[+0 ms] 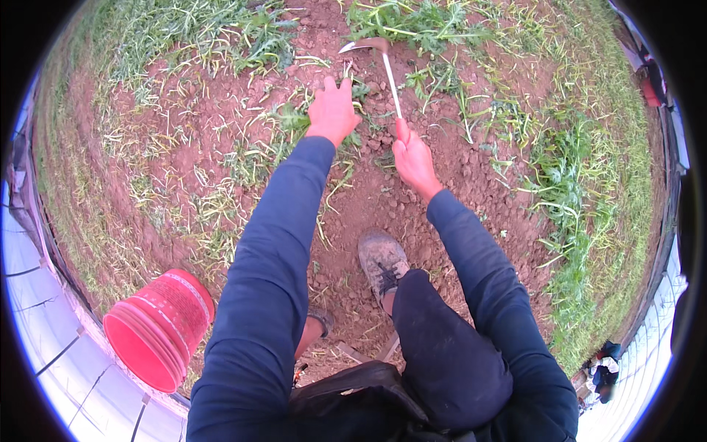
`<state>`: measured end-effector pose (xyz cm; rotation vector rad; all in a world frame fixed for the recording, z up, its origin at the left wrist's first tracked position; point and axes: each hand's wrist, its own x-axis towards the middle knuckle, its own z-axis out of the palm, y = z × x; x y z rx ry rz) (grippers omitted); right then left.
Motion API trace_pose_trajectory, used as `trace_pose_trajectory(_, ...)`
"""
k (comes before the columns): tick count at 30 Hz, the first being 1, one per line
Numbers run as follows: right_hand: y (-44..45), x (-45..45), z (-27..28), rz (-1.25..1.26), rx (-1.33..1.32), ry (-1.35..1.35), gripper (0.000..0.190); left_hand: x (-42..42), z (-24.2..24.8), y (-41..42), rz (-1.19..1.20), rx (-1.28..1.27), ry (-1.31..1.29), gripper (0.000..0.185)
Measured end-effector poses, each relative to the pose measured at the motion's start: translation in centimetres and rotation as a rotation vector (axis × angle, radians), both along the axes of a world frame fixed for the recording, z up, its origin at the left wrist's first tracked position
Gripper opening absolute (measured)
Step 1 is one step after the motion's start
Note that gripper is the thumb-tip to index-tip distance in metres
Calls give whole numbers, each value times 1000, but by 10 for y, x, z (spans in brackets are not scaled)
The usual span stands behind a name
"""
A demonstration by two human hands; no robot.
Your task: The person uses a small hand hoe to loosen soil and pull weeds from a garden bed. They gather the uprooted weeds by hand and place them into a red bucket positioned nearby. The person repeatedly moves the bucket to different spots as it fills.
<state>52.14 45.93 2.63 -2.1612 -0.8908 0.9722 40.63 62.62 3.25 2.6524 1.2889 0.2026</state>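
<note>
My right hand (414,157) is closed around the red handle of a sickle (391,83). Its metal shaft points away from me, and the curved blade bends left at the far end, beside a heap of leafy green plants (431,25). To the left, my left hand (333,109) reaches low over the reddish soil, back upward, at some small green leaves. A pale stalk (347,68) shows just past its fingertips; whether the fingers grip it cannot be told. Cut yellow-green stems (215,212) lie scattered on the soil to the left of my arms.
A red plastic bucket (160,326) lies tilted at lower left. More leafy plants (569,193) form a row at right, and another heap (243,33) lies at upper left. My shoe (382,262) rests on the soil. A person (602,373) is at the lower right edge.
</note>
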Motion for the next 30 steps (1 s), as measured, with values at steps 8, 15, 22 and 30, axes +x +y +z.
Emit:
trace_pose_trajectory(8,-183,-23,-6,155,-297,5,42,-63,-21,-23,-341,-233,-146,17)
trace_pose_trajectory(15,-202,-36,24,-135,-238,97,33,-138,18,-108,-414,-669,-56,18)
trace_pose_trajectory(22,-100,-31,-12,22,-67,-36,36,-84,26,-100,-24,-511,33,31)
trace_pose_trajectory(30,-184,-72,0,90,-149,24,36,-99,-18,-101,62,-293,-141,23)
